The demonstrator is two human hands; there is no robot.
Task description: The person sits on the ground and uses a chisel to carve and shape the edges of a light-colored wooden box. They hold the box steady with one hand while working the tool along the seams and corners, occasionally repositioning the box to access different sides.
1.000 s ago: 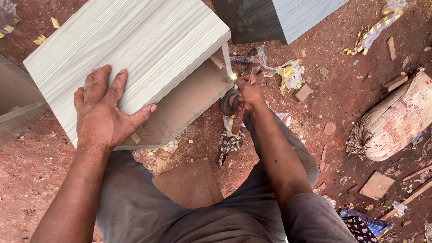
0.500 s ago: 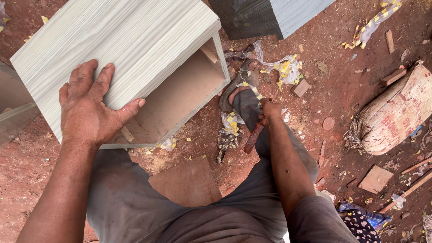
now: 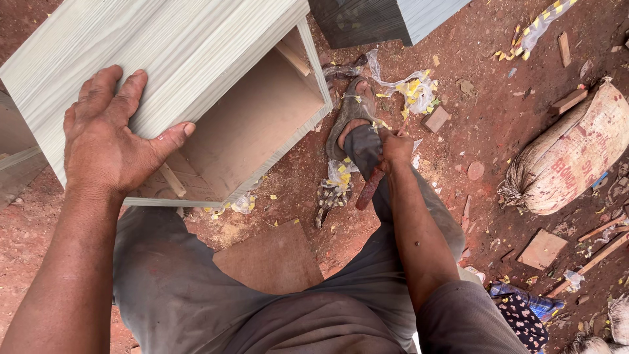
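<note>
The pale wood-grain cabinet box was the biggest thing before me, tipped on its side across my lap with its open brown inside facing my right leg. My left hand lay spread flat on its top panel, fingers wide and thumb hooked over the front edge, pinning it steady rather than gripping anything. My right hand was down by my sandalled foot, closed around the red-brown handle of a tool whose working end I could not make out. A fat sack lay well apart on the red dirt, with yellow-flecked plastic scraps near my foot. I judged I was between blows, box braced and tool in hand; the next move called for a firm left-hand hold while the tool came up to the box's edge.
</note>
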